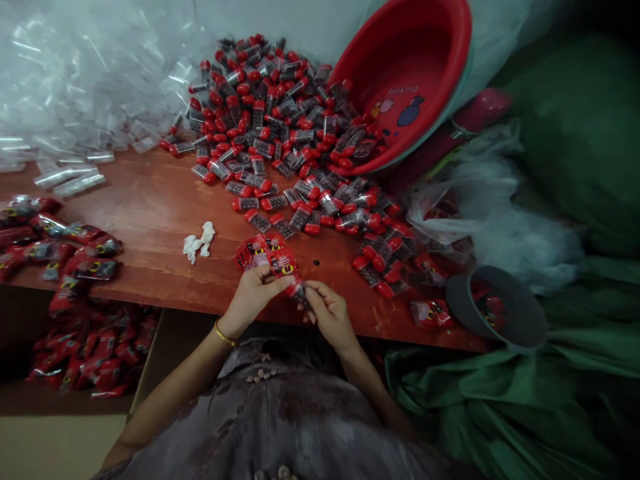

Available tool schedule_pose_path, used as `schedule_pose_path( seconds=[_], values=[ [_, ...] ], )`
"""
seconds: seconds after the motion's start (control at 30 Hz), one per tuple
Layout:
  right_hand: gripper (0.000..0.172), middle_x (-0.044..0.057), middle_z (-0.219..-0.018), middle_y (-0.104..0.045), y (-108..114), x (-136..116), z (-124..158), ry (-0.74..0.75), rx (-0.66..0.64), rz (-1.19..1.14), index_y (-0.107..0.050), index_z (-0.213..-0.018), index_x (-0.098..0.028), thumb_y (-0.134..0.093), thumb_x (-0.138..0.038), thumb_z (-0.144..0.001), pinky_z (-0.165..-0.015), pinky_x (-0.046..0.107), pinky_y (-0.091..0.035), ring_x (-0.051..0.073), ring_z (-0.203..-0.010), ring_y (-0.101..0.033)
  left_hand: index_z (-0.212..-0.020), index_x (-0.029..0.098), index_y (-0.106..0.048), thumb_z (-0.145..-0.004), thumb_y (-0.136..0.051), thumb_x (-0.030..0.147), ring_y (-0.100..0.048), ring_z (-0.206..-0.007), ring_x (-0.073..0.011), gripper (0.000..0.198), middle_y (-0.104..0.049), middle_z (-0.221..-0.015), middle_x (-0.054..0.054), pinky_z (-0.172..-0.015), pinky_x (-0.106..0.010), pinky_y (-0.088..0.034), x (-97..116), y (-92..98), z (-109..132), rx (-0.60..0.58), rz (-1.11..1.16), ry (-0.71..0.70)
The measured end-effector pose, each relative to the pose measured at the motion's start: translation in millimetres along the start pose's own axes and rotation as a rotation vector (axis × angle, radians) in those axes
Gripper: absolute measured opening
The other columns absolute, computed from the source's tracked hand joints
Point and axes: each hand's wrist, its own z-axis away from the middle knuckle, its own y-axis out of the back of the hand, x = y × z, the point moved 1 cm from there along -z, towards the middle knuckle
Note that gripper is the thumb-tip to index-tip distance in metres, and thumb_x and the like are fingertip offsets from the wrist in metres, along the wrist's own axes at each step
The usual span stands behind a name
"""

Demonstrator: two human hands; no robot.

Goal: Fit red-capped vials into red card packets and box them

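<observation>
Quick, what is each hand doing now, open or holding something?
Left hand: closed on a stack of red printed packets.
Right hand: closed on a small clear-wrapped piece between both hands.

The room is dim, with soft light falling from above and behind the far edge of the wooden table [150, 200]; the brightest patch is the heap of clear plastic sleeves [75, 80] at the far left corner, which glints white and washes out; the red basin [405, 73] catches a mild sheen on its rim; the near edge of the table sits in shade, and the space under it is almost black; the green cloth [575, 167] at the right fades into darkness; the view bends strongly at the edges, so the table curves; the corners are smeared and soft; the hands are slightly blurred.
</observation>
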Motion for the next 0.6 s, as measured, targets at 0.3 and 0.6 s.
schedule_pose_path(
  seconds=[0.3, 0.6],
  values=[
    [0.031, -0.005, -0.061, -0.056, -15.8, 7.4, -9.2, 0.043, 0.072, 0.019, -0.054, -0.092, -0.02, -0.044, -0.049, -0.087, -0.041, 0.02, -0.04, 0.006, -0.039, -0.044, -0.076, 0.014, -0.068, -0.059, -0.079, 0.033, -0.058, -0.057, -0.0089, 0.028, -0.068, -0.069, 0.0, -0.06, -0.022, -0.047, -13.9, -13.2, 4.3, 0.125, 0.237, 0.059],
    [0.025, -0.007, -0.057, -0.053, -20.6, 0.9, -10.7, 0.086, 0.065, -0.023, -0.045, -0.093, -0.021, -0.046, -0.045, -0.087, -0.048, 0.021, -0.044, 0.008, -0.044, -0.051, -0.075, 0.013, -0.066, -0.064, -0.075, 0.039, -0.051, -0.048, -0.0063, 0.03, -0.063, -0.062, 0.001, -0.047, -0.019, -0.042, -19.5, -14.2, 3.0, 0.096, 0.246, 0.03]
  ],
)
